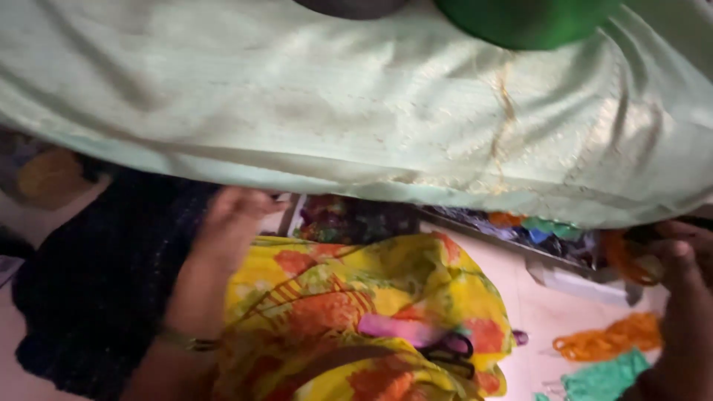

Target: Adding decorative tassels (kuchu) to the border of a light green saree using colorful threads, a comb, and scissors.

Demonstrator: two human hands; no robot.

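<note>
Pale green woven cloth with gold thread lines [356,111] spans the whole upper frame, stretched taut between your two hands. Your left hand [234,215] goes up under its lower edge; fingers hidden, so can't tell the grip. Your right hand [687,256] is at the right edge, fingers curled, apparently pinching it. Yellow-orange floral fabric [356,312] sits bunched below, pink-handled scissors [427,338] resting on top, within reach.

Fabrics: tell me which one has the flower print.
The yellow cloth with orange flowers, lying low in the middle beside the left hand. The pale green fabric above and the dark cloth are plain.
</note>
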